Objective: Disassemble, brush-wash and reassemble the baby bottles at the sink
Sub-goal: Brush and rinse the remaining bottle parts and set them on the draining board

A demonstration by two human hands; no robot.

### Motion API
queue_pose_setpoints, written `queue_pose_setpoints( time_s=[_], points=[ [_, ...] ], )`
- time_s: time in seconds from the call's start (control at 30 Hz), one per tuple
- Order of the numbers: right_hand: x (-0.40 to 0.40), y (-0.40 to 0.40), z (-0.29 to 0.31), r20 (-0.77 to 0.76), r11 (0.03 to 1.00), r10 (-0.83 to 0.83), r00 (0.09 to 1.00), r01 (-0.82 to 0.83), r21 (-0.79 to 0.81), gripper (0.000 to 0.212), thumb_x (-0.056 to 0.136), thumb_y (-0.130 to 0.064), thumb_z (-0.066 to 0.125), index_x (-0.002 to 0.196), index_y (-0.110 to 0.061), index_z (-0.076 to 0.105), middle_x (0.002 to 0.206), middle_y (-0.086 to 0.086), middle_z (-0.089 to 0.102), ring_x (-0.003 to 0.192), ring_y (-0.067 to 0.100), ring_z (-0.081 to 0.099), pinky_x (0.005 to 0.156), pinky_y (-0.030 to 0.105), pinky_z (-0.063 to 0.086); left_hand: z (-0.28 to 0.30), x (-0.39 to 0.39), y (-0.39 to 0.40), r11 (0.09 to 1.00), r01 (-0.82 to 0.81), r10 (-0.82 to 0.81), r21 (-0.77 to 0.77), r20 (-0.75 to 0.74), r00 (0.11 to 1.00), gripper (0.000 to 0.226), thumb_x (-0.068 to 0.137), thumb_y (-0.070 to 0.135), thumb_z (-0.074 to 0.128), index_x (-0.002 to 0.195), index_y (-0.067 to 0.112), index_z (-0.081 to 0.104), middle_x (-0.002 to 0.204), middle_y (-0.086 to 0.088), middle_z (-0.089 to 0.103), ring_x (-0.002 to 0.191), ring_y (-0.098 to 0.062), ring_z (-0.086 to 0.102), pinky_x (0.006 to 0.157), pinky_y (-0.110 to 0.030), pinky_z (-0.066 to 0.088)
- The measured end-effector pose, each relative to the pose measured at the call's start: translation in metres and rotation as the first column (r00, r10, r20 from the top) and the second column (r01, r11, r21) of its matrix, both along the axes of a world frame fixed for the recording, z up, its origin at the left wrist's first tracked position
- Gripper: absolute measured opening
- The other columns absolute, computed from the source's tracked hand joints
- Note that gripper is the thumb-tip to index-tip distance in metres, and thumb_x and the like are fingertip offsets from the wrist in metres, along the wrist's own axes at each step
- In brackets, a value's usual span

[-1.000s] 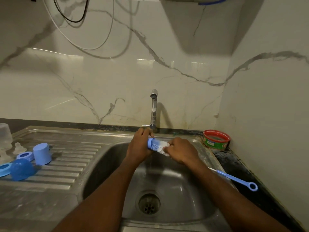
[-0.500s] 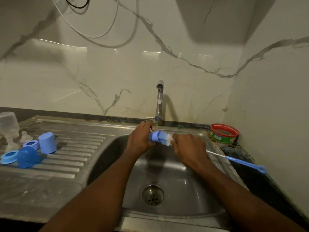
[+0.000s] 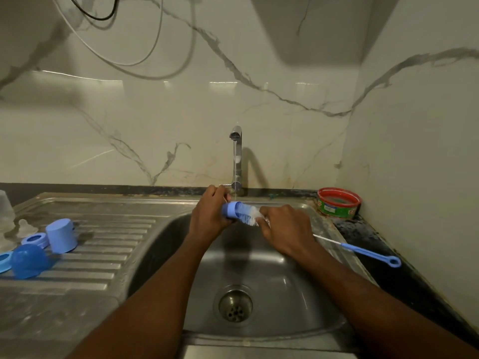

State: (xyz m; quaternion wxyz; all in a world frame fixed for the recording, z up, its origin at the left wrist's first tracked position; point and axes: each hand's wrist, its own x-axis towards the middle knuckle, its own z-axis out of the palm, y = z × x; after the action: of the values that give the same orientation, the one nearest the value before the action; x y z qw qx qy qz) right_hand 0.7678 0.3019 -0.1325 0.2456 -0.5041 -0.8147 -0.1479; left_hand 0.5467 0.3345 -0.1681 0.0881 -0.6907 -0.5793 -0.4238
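Observation:
Over the steel sink (image 3: 305,304), my left hand (image 3: 210,212) grips a small blue bottle part (image 3: 230,210) under a thin stream from the tap (image 3: 236,156). My right hand (image 3: 283,229) is closed around the bottle brush (image 3: 368,253). Its white bristles enter the blue part, and its blue handle with a ring end sticks out to the right. On the draining board at left lie a blue cap (image 3: 61,235), a blue dome cover (image 3: 28,260), blue rings (image 3: 35,240), a clear teat (image 3: 24,226) and a clear bottle (image 3: 5,207).
A red-rimmed green tub (image 3: 338,202) sits on the dark counter at the back right, close to the side wall. The drain (image 3: 235,307) is in the basin's middle. Cables (image 3: 124,47) hang on the marble wall above.
The view has shifted slightly lower and closer. The brush handle has slid outward to the right as my right hand works the bristles in the blue part. Water runs from the tap.

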Motion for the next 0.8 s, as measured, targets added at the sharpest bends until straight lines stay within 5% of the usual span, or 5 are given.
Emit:
queue_pose_setpoints(
  time_s=[0.27, 0.4, 0.53, 0.67, 0.8],
  points=[
    [0.0, 0.001, 0.0, 0.008, 0.99, -0.132, 0.991, 0.132, -0.05, 0.032, 0.099, -0.048, 0.057, 0.125, -0.031, 0.06, 0.1, -0.003, 0.068, 0.081, 0.015, 0.062, 0.065, 0.028, 0.04, -0.009, 0.011, -0.003, 0.934, 0.215, -0.224, -0.284, 0.001, 0.975, 0.07, 0.091, 0.017, 0.07, 0.152, 0.025, 0.036, 0.153, -0.001, 0.04, 0.139, -0.017, 0.04, 0.115, -0.037, 0.036],
    [0.002, 0.002, -0.002, -0.001, 0.994, -0.103, 0.995, 0.103, -0.048, 0.033, 0.099, -0.048, 0.055, 0.125, -0.03, 0.061, 0.102, -0.003, 0.069, 0.085, 0.016, 0.064, 0.067, 0.029, 0.044, -0.001, 0.009, -0.002, 0.976, 0.18, -0.185, -0.126, -0.031, 0.982, 0.043, 0.085, 0.019, 0.079, 0.125, 0.025, 0.063, 0.122, 0.005, 0.067, 0.109, -0.009, 0.061, 0.098, -0.038, 0.054],
    [-0.001, 0.0, 0.0, -0.014, 0.999, -0.02, 1.0, 0.02, -0.026, 0.035, 0.102, -0.051, 0.046, 0.127, -0.031, 0.06, 0.106, -0.003, 0.07, 0.09, 0.018, 0.065, 0.066, 0.029, 0.037, 0.006, 0.0, 0.001, 0.995, 0.1, -0.099, -0.016, 0.055, 0.994, 0.046, 0.069, 0.031, 0.092, 0.099, 0.031, 0.058, 0.1, 0.015, 0.057, 0.086, 0.0, 0.052, 0.077, -0.017, 0.047],
    [-0.003, -0.002, 0.0, -0.001, 0.998, -0.05, 0.999, 0.05, -0.025, 0.035, 0.101, -0.05, 0.05, 0.129, -0.031, 0.057, 0.106, -0.002, 0.069, 0.088, 0.018, 0.065, 0.065, 0.028, 0.038, -0.003, 0.003, 0.001, 0.99, 0.112, -0.111, -0.082, 0.018, 0.994, 0.052, 0.075, 0.026, 0.087, 0.117, 0.026, 0.056, 0.116, 0.011, 0.047, 0.102, -0.003, 0.045, 0.085, -0.012, 0.04],
    [-0.002, 0.001, -0.002, -0.02, 0.99, -0.106, 0.994, 0.104, -0.093, 0.038, 0.099, -0.048, 0.056, 0.132, -0.029, 0.055, 0.108, -0.001, 0.068, 0.088, 0.017, 0.065, 0.068, 0.027, 0.042, -0.006, 0.008, 0.0, 0.958, 0.211, -0.217, -0.196, -0.006, 0.976, 0.059, 0.086, 0.022, 0.074, 0.139, 0.029, 0.048, 0.133, 0.005, 0.047, 0.121, -0.012, 0.043, 0.104, -0.031, 0.042]
  ],
)
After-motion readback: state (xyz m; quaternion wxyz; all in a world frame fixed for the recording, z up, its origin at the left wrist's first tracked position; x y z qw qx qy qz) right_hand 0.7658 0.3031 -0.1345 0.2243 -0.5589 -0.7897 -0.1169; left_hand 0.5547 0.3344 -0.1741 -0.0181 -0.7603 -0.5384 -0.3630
